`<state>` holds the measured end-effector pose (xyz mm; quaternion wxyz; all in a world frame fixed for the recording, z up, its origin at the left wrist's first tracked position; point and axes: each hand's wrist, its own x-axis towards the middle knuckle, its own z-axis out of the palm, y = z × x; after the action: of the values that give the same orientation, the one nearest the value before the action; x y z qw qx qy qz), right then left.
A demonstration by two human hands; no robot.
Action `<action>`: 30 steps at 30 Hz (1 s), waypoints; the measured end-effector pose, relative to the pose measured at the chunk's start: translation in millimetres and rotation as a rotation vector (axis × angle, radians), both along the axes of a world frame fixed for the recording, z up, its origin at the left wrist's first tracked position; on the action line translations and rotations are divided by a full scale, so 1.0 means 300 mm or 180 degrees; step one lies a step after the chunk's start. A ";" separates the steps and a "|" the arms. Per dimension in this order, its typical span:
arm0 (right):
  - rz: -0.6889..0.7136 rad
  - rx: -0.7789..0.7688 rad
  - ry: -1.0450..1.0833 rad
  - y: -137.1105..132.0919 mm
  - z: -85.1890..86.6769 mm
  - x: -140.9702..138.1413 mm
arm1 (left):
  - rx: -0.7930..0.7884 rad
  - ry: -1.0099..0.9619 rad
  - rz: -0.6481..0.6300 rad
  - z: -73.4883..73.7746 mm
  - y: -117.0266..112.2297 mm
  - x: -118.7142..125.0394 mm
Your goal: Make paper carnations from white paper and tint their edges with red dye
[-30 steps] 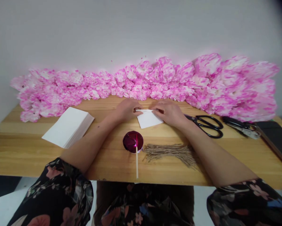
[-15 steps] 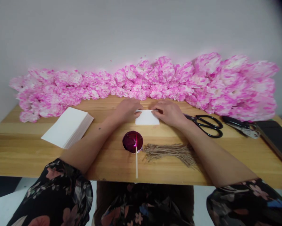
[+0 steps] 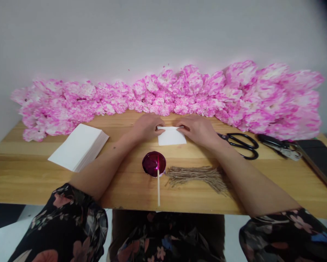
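Observation:
A small white paper sheet [image 3: 171,137] lies on the wooden table [image 3: 43,174], just in front of the row of pink paper flowers [image 3: 180,94]. My left hand [image 3: 146,127] pinches its far left edge with curled fingers. My right hand [image 3: 197,130] pinches the far right edge the same way. The folded strip along the far edge sits between my fingertips.
A stack of white paper [image 3: 78,147] lies at the left. A dark red dish [image 3: 153,164] with a white stick [image 3: 158,189] and a bundle of twine pieces [image 3: 199,176] sit near me. Black scissors [image 3: 240,145], a second tool [image 3: 280,147] and a dark object [image 3: 316,156] lie at the right.
The white sheet has been turned square to me and drawn in shorter toward its far edge. Both hands stay at that edge.

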<state>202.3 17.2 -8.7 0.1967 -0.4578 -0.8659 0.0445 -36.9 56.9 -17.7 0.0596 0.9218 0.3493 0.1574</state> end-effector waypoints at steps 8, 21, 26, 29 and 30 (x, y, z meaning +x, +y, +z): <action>-0.0035 0.0138 -0.0187 0.002 0.002 -0.001 | 0.0003 0.0046 0.0088 0.010 -0.006 0.006; -0.0220 0.0407 -0.0636 -0.018 0.005 -0.022 | 0.0144 0.0308 0.0163 0.017 -0.013 0.003; -0.0196 0.0393 -0.0536 -0.014 0.003 -0.021 | -0.0165 -0.0030 0.0279 0.032 -0.034 -0.035; -0.0195 0.0340 -0.0483 -0.012 0.004 -0.020 | -0.0362 -0.0158 0.0381 0.034 -0.035 -0.053; -0.0190 0.0326 -0.0470 -0.013 0.005 -0.019 | -0.0367 -0.0213 0.0397 0.033 -0.034 -0.055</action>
<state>196.5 13.5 -7.3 0.1567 -0.4748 -0.8651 -0.0396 -53.6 46.8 -7.8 0.1143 0.8875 0.4122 0.1711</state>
